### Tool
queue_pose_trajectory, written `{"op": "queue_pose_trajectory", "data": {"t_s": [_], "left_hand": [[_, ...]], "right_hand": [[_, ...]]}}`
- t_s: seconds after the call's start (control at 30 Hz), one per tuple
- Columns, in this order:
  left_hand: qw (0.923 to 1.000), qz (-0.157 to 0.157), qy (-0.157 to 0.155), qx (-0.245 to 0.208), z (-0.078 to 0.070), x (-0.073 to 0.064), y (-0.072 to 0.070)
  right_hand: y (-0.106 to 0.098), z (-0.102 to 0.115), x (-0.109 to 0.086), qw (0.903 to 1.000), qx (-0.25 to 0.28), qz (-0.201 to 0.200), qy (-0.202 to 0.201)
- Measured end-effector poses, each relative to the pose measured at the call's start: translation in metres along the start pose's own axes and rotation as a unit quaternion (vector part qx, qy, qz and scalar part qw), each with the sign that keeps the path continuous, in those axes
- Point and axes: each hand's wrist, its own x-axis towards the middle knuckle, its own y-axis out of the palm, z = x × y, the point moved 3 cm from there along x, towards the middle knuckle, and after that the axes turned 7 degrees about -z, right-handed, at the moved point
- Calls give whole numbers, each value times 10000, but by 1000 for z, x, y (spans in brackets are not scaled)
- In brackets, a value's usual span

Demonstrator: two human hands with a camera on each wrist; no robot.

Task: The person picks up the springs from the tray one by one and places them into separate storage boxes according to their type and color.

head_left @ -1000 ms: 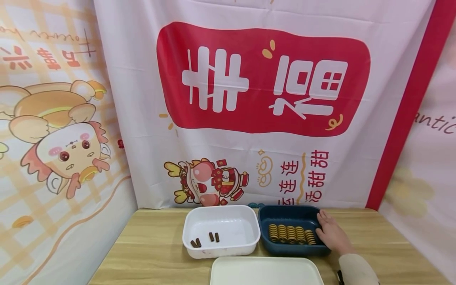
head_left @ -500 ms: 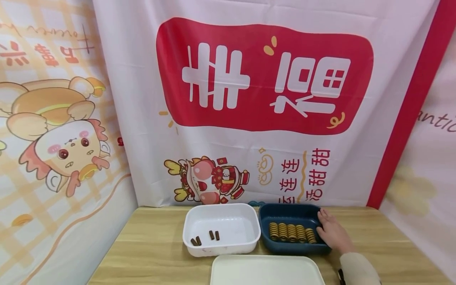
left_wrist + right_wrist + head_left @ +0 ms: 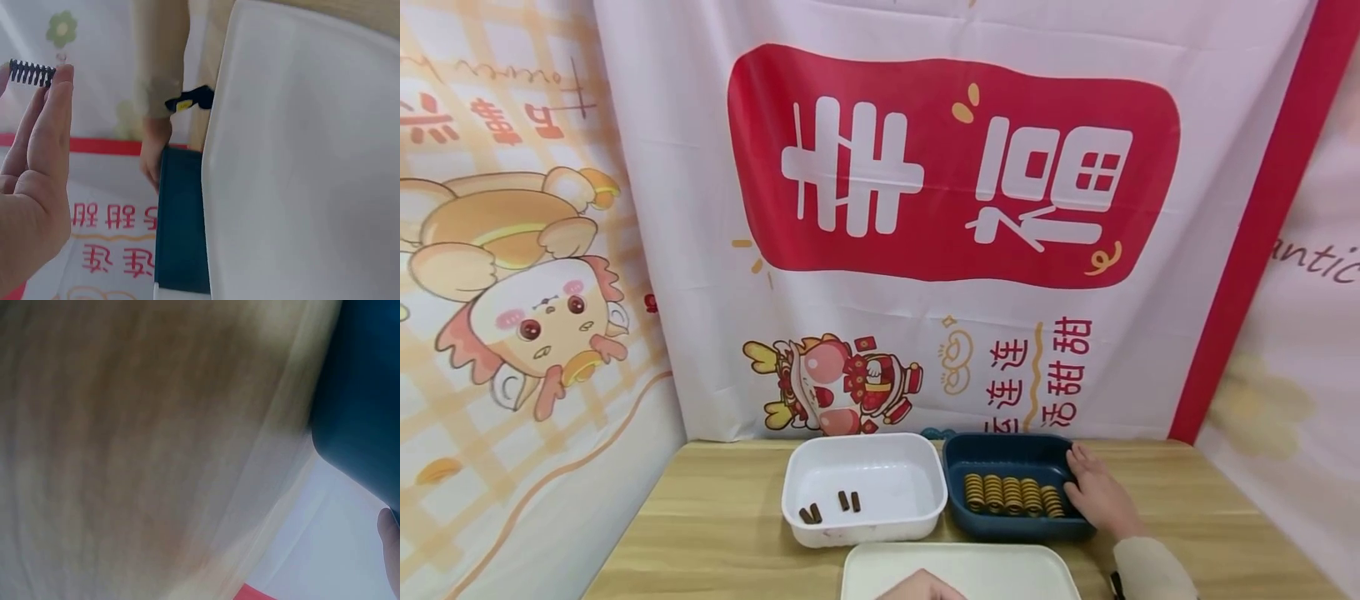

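Note:
Between thumb and fingertips, my left hand [image 3: 37, 181] pinches a dark coil spring [image 3: 32, 73]. In the head view only a part of this left hand [image 3: 921, 587] shows, over the white tray [image 3: 1000, 560] at the bottom edge. My right hand [image 3: 1101, 493] holds the right wall of a dark blue bin [image 3: 1018, 527]. Several yellow-brown coil springs [image 3: 1012, 495] lie side by side in that bin. To its left, a white bin [image 3: 880, 532] has several small dark springs [image 3: 844, 501] on its floor. A fingertip [image 3: 389, 540] shows by the blue wall in the right wrist view.
Both bins stand side by side on a wooden table [image 3: 700, 517], against a printed cloth backdrop [image 3: 700, 367]. The white tray lies in front of them. More printed cloth [image 3: 550, 275] hangs at the left side.
My left hand has come into the head view at the bottom edge, over the white tray. The right hand stays on the blue bin, and the bins have not moved.

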Motion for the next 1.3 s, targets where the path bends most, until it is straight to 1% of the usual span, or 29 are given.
{"op": "queue_pose_trajectory", "data": {"t_s": [0.1,0.17,0.23,0.3,0.43,0.53,0.63,0.77,0.83,0.93,1.17,1.3], "left_hand": [[9992,-43,-346,-198,-1,0,-5],[9966,-90,-709,-414,-2,0,-11],[9945,-53,-838,-621,-2,-1,-18],[9932,0,-822,-829,-3,-3,-24],[9896,37,-650,-1281,-4,-7,-33],[9862,23,-620,-1536,-4,-8,-39],[9810,-56,-616,-1836,-5,-7,-45],[9725,-298,-605,-2230,-7,-6,-53],[9704,-423,-603,-2299,-8,-6,-57],[9694,-596,-562,-2315,-7,-6,-62],[9625,-720,-536,-2559,-9,-6,-69],[9613,-803,-469,-2593,-10,-7,-73]], "right_hand": [[-1,1,0,10000,-2,-30,-22],[-2,1,0,10000,-7,-25,-34],[-2,1,0,10000,-30,-16,-64],[-1,1,0,10000,-38,-19,-83],[0,-1,1,9999,-41,-48,-85],[1,-2,1,9999,-28,-81,-73],[1,-2,0,9999,-26,-112,-106],[2,-2,0,9998,-20,-126,-137],[2,-3,0,9999,-16,-110,-117],[2,-3,-1,9999,-3,-93,-91],[0,0,0,9998,23,-123,-122],[0,0,-1,9999,32,-109,-108]]}}
